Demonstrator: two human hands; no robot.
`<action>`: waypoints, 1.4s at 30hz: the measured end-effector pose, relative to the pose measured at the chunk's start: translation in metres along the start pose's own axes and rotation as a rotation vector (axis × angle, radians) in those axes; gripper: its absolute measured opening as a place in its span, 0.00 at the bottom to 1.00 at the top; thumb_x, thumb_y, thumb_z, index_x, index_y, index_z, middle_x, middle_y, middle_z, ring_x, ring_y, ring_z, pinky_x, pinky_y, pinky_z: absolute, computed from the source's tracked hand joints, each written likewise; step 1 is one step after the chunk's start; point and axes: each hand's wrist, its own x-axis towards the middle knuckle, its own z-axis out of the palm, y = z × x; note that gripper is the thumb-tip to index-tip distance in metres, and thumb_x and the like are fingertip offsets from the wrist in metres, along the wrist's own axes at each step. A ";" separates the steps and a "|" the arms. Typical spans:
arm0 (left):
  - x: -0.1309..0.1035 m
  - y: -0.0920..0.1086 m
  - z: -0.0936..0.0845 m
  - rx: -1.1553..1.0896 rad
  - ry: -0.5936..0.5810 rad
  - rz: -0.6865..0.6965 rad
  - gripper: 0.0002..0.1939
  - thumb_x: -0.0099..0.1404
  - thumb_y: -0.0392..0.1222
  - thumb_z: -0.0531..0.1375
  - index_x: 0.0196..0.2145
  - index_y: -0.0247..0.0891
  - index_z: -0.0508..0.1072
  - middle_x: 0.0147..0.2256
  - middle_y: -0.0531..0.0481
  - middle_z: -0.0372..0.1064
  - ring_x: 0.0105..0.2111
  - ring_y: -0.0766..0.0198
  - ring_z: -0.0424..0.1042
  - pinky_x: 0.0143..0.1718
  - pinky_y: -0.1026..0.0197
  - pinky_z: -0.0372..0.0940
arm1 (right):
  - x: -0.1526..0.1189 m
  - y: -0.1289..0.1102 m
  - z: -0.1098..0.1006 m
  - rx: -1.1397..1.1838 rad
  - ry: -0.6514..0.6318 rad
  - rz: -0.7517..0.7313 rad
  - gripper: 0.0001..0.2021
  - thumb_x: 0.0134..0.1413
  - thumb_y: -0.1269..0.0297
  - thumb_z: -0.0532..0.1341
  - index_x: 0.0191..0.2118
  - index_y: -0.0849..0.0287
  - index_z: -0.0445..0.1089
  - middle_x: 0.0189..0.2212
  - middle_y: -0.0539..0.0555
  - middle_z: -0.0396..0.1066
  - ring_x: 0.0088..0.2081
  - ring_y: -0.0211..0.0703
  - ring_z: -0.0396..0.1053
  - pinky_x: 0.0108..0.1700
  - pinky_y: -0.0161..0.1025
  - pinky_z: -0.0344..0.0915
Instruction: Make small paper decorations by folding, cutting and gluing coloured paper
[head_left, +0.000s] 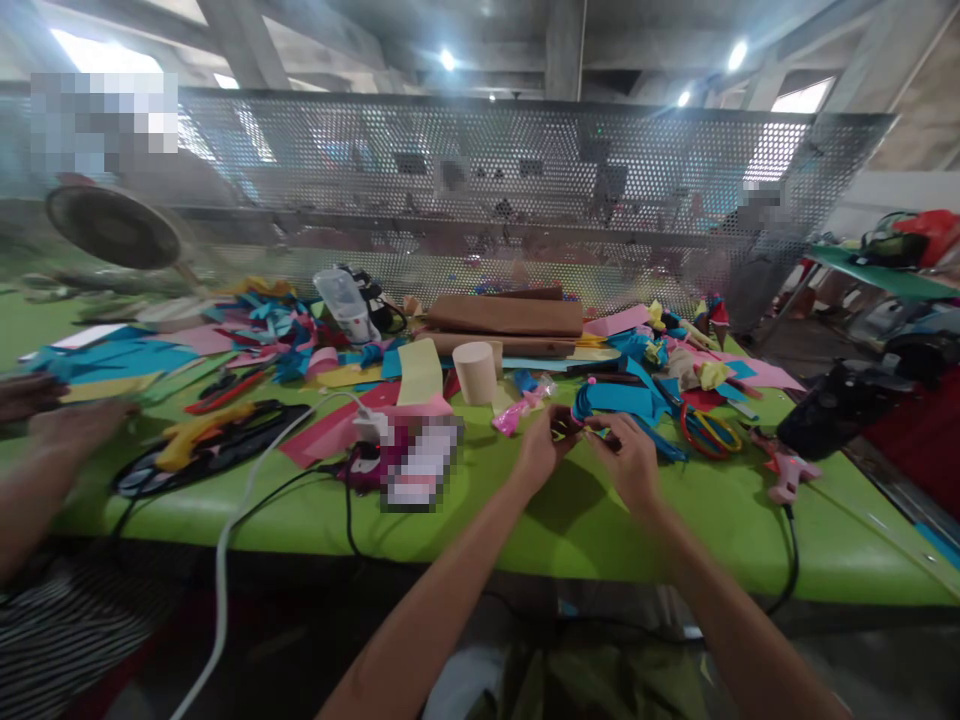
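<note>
Curl (582, 402), blue paper | left fingers (561, 424) holding, right fingers (609, 428) beside | smooth green tabletop (465, 545)

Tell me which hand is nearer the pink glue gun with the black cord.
Right. The right hand is left of the glue gun; the left hand is even farther left.
</note>
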 end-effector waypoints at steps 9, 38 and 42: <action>-0.001 0.004 0.002 -0.040 -0.021 -0.060 0.17 0.59 0.45 0.69 0.41 0.37 0.69 0.36 0.48 0.74 0.32 0.66 0.72 0.34 0.63 0.67 | -0.001 0.000 0.001 -0.002 -0.009 -0.007 0.07 0.63 0.63 0.61 0.43 0.54 0.75 0.40 0.56 0.75 0.37 0.46 0.73 0.38 0.41 0.71; -0.002 0.000 -0.001 -0.027 -0.061 -0.033 0.17 0.60 0.46 0.69 0.43 0.37 0.70 0.37 0.47 0.74 0.34 0.64 0.72 0.34 0.63 0.66 | -0.003 0.000 0.001 -0.010 -0.028 -0.020 0.11 0.63 0.66 0.60 0.50 0.53 0.73 0.40 0.55 0.73 0.36 0.44 0.72 0.38 0.40 0.71; -0.002 0.000 -0.001 0.012 -0.049 -0.009 0.16 0.60 0.44 0.68 0.43 0.37 0.71 0.37 0.47 0.74 0.34 0.64 0.72 0.34 0.64 0.65 | -0.003 0.001 0.001 -0.017 -0.030 -0.014 0.12 0.63 0.65 0.60 0.51 0.53 0.73 0.39 0.54 0.73 0.33 0.43 0.71 0.37 0.39 0.71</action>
